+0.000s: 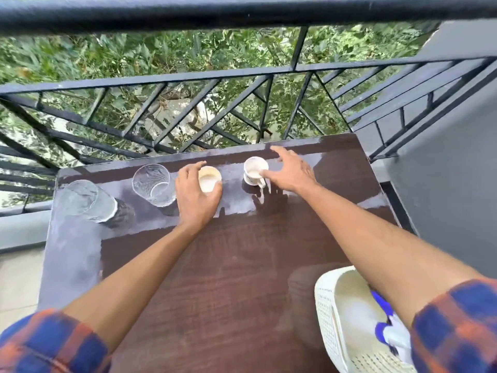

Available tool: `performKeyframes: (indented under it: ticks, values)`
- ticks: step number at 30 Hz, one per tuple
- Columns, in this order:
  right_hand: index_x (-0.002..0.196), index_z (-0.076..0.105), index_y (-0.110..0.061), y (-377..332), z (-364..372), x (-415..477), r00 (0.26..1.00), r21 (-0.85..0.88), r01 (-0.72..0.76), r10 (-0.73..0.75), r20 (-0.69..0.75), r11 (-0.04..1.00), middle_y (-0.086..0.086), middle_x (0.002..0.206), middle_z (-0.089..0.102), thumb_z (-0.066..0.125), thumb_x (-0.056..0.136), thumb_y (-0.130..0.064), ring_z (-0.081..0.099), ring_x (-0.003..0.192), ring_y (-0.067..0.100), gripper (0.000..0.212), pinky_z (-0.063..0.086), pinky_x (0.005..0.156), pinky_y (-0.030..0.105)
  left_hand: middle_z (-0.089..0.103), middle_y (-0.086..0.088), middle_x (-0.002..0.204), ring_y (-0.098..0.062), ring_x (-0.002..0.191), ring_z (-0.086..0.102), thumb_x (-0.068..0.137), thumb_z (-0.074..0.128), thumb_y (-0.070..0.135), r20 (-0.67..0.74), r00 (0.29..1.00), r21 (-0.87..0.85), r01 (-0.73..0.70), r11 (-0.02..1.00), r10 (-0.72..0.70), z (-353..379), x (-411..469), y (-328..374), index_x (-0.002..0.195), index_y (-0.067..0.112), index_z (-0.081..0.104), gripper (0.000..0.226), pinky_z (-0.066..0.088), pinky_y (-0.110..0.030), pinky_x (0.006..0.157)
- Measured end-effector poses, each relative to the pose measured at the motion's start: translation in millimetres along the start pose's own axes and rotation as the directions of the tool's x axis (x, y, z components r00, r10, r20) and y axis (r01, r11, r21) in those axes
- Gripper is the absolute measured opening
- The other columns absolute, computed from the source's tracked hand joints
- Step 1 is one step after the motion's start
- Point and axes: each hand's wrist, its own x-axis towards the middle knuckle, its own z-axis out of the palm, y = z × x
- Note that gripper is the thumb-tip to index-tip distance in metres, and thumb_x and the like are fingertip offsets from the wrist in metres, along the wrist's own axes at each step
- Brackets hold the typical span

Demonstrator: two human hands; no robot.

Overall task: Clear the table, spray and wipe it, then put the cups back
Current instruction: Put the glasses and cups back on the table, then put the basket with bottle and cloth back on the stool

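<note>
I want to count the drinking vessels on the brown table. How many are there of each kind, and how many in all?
Clear glasses: 2
White cups: 2, one gripped by the left hand
Total: 4

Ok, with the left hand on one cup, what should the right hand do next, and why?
Probably close the right hand on the handled cup: its fingers are spread just beside that cup, not curled round it, while the left hand grips the plain white cup. Whether the cups are leaving or arriving, I cannot tell.
</note>
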Motion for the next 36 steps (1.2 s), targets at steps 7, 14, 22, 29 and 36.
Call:
performKeyframes:
  ticks: [7,14,22,29,36]
  values:
    - [0.11,0.07,-0.042,47,-75,-58,0.998,-0.051,-0.012,0.009,-0.067,0.999,-0.008,0.112,0.071,0.067,0.076,-0.052,0.064,0.11,0.023,0.035,0.051,0.094,0.037,0.07,-0.003,0.099,-0.009,0.081,0.064,0.09,0.067,0.013,0.124,0.992,-0.259,0.061,0.964,-0.029,0,-70,52,0.105,0.018,0.064,0.016,0.054,-0.024,0.074]
    - [0.105,0.073,-0.036,147,-116,-158,0.99,0.035,-0.003,0.008,-0.138,0.999,-0.01,0.096,0.073,0.068,0.073,-0.055,0.069,0.096,0.019,0.037,0.054,0.09,0.037,0.065,0.008,0.106,-0.012,0.098,0.063,0.075,0.069,0.053,0.3,0.943,-0.265,0.229,0.937,-0.146,18,-202,112,0.117,0.028,0.059,0.049,0.053,-0.034,0.089]
    - [0.128,0.062,-0.033,271,-128,-257,0.91,0.038,-0.106,0.112,-0.399,0.994,0.001,0.121,0.065,0.064,0.073,-0.057,0.062,0.11,0.027,0.061,0.053,0.092,0.041,0.065,0.003,0.126,-0.017,0.11,0.067,0.062,0.072,0.071,0.463,0.767,-0.193,0.576,0.794,-0.444,55,-291,152,0.139,0.036,0.04,0.091,0.055,-0.053,0.095]
    - [0.142,0.031,-0.045,327,-82,-297,0.938,0.156,-0.324,0.339,-0.08,0.933,0.002,0.134,0.063,0.07,0.065,-0.069,0.063,0.115,0.034,0.09,0.05,0.096,0.048,0.07,0.011,0.115,-0.017,0.108,0.068,0.068,0.065,0.043,0.451,0.766,-0.035,0.528,0.849,-0.458,74,-324,173,0.117,0.035,0.058,0.05,0.054,-0.045,0.096]
    - [0.116,0.067,-0.02,316,-78,-302,0.913,0.149,-0.367,0.386,-0.129,0.918,0.016,0.112,0.071,0.063,0.087,-0.03,0.064,0.103,0.04,0.031,0.048,0.082,0.038,0.075,0.006,0.104,-0.021,0.101,0.07,0.083,0.054,0.001,0.384,0.8,0.076,0.471,0.879,-0.462,67,-320,179,0.104,0.031,0.067,0.038,0.055,-0.041,0.092]
